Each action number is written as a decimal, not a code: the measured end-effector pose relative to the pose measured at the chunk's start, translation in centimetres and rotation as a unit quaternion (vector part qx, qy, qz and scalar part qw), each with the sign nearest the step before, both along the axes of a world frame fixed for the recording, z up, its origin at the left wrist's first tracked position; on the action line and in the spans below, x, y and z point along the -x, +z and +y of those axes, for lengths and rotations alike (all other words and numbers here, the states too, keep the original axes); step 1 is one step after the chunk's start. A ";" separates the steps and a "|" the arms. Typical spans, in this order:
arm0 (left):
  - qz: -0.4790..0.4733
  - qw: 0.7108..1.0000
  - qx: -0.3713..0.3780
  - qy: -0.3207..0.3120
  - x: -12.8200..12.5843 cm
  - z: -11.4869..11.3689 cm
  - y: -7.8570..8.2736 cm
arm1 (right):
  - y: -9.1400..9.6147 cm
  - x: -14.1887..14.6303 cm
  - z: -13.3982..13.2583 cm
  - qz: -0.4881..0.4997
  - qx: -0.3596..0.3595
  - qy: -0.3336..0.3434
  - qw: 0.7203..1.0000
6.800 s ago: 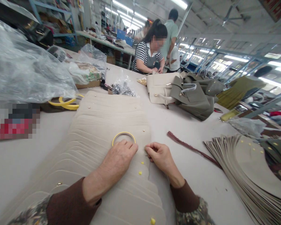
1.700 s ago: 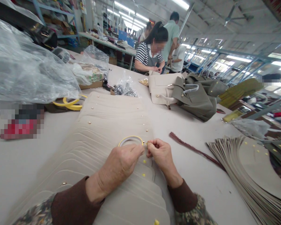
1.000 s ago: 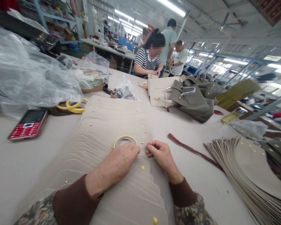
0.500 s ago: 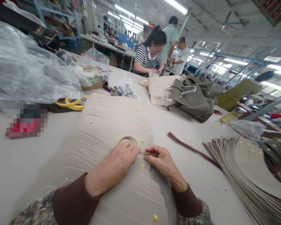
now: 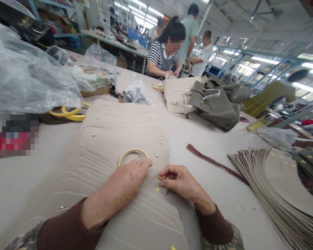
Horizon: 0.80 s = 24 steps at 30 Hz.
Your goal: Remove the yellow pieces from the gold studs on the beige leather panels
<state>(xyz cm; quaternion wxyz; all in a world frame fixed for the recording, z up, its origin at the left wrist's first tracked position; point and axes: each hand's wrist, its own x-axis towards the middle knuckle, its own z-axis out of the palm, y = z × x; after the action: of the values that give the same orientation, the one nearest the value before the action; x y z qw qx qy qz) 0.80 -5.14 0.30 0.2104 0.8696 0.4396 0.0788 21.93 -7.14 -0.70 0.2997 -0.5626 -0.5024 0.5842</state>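
Note:
A long overlapping row of beige leather flaps [image 5: 120, 135] with small metal studs lies before me on the table. A yellow tape roll [image 5: 133, 155] rests on the flaps, and my left hand [image 5: 127, 178] lies just below it, fingers curled down on the flap and touching the roll. My right hand [image 5: 178, 178] sits beside it, fingers pinched on a tiny yellow piece [image 5: 159, 177] at the flap's right edge. More yellow dots [image 5: 158, 189] mark the nearer flaps.
A fanned stack of grey flaps [image 5: 276, 187] lies right, a dark red strip [image 5: 211, 161] between. Beige [image 5: 176, 95] and olive handbags [image 5: 216, 107] stand farther back, where a person in a striped shirt [image 5: 163, 57] works. Plastic bags [image 5: 28, 76], yellow tape rolls [image 5: 67, 114] sit left.
My right hand has slid down the flap edge toward me, still pinched. My left hand stays by the tape roll. The view has shifted slightly.

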 end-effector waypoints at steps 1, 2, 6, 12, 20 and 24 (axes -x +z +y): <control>0.010 1.000 -0.001 -0.002 0.0 0.0 0.1 | 0.0 0.0 0.0 0.006 0.006 -0.005 1.000; 0.018 1.000 -0.006 -0.004 0.0 0.0 0.2 | 0.0 0.0 0.1 0.010 0.009 -0.015 1.000; 0.028 0.998 -0.045 -0.024 0.0 -0.1 0.8 | 0.3 0.2 0.4 0.006 0.017 -0.063 0.998; 0.011 0.999 -0.013 -0.047 0.2 0.0 1.1 | 0.7 0.5 0.2 -0.024 0.028 -0.026 0.999; 0.032 0.997 -0.001 -0.073 0.2 0.1 1.3 | 0.7 1.0 0.0 -0.101 0.027 0.023 0.994; 0.046 0.997 0.008 -0.062 0.0 0.1 0.8 | 0.9 1.8 -0.3 -0.205 -0.096 0.045 0.973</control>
<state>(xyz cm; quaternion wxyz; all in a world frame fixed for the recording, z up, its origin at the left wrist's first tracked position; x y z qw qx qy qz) 0.82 -5.01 1.11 0.2010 0.8962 0.3949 0.0224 20.09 -7.44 0.20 0.2165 -0.6157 -0.6317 0.4183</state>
